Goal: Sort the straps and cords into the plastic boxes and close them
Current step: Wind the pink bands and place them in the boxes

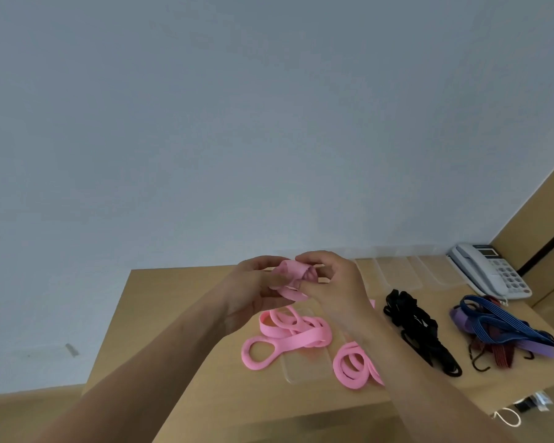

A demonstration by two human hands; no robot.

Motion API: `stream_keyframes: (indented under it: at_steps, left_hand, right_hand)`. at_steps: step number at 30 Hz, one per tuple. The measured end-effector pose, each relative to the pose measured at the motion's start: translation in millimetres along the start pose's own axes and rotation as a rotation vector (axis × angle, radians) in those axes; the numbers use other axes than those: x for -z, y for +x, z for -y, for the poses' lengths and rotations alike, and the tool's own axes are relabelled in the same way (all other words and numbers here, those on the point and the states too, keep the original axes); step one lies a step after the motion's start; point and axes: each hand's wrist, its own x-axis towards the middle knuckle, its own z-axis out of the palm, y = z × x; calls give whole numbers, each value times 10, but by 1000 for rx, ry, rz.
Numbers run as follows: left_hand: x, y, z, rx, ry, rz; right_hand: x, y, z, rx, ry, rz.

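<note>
Both hands are raised above the wooden table [179, 318] and hold one pink strap [290, 273], partly rolled up between the fingers. My left hand [253, 292] grips it from the left, my right hand [333, 282] from the right. Below them, more pink straps [288, 334] lie looped on the table, partly over a clear plastic box [304, 366]. A second pink coil [352, 366] lies to the right. Further right are black straps [416, 324] and a pile of blue, purple and dark red cords [506, 330].
Several clear plastic boxes or lids [397, 273] stand at the table's far edge by the wall. A white desk telephone [493, 270] sits at the back right. A small white cord [509, 417] and dark items lie off the table's front right corner.
</note>
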Motion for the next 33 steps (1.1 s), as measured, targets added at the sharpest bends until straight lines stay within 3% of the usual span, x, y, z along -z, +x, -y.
stream_keyframes:
  at_steps: [6,14,18,22,28,33]
  left_hand:
    - [52,114,59,8,-21,-43]
    - [129,429,223,49,-31,-186]
    - [231,553,288,30,7,-245]
    - [321,789,283,14,72,-298]
    - [274,1221,371,33,223,-372]
    - [240,1596,486,55,312,-397]
  right_hand:
    - [-57,-50,-98,135,-80,-58]
    - [-3,114,-430,176,-261,111]
    - [-42,341,-609,-58,-148,95]
    - [-56,616,-809,-337,56,290]
    - [7,916,-1104,-323,-61,305]
    - [111,1248,-1268,-71,-283,426]
